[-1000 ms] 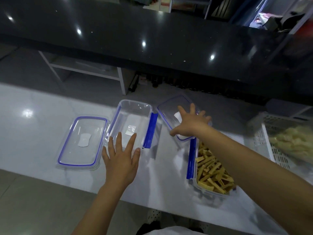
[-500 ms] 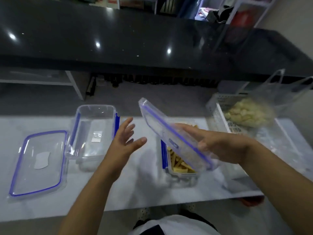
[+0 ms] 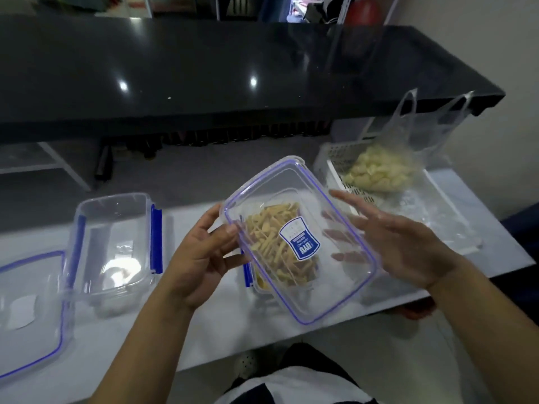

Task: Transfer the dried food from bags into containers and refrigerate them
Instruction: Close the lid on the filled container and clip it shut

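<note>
A clear lid (image 3: 344, 290) with a blue seal and a blue label is held flat above the filled container (image 3: 264, 282), whose yellow dried sticks show through it. My left hand (image 3: 201, 258) grips the lid's left edge with thumb on top. My right hand (image 3: 393, 243) supports the lid from under its right side, fingers spread beneath the plastic. An empty clear container (image 3: 113, 249) with blue clips stands to the left, and its lid (image 3: 29, 313) lies further left. A thin plastic bag of pale dried pieces (image 3: 379, 170) sits in a white basket (image 3: 332, 158) at the right.
Everything rests on a white counter (image 3: 210, 322). A dark glossy countertop (image 3: 204, 68) runs across the back, with a floor gap between. Crumpled clear plastic (image 3: 431, 217) lies in the basket's near part. My shoe shows below the counter edge.
My right hand lifted the lid off the counter and brought it over the filled container, turning it flat. My left hand left the empty container and took hold of the lid's left edge.
</note>
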A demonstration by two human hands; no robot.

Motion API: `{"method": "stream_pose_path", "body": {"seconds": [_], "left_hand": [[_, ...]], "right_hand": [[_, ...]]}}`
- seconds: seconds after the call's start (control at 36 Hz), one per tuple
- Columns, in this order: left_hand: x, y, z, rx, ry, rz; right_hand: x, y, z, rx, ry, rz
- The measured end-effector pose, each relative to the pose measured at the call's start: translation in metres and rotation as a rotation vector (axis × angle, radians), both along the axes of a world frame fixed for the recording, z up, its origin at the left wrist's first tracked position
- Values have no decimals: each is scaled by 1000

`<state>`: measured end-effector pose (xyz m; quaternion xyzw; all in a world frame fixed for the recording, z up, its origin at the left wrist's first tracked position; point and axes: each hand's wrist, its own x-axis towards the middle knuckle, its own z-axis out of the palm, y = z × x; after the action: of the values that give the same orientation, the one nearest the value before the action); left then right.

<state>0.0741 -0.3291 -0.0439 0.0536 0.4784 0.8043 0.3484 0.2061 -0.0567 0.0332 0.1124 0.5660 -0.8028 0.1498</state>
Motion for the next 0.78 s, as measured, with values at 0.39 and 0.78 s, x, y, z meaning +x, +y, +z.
{"method": "stream_pose_path", "body": {"seconds": [0.39, 0.78], "left_hand": [[60, 27, 40, -341, 65, 156], [49, 29, 41, -447, 122, 36]], "right_hand": [[32, -85, -49, 1282, 131, -17], [26, -88, -70, 1194, 60, -151]]}}
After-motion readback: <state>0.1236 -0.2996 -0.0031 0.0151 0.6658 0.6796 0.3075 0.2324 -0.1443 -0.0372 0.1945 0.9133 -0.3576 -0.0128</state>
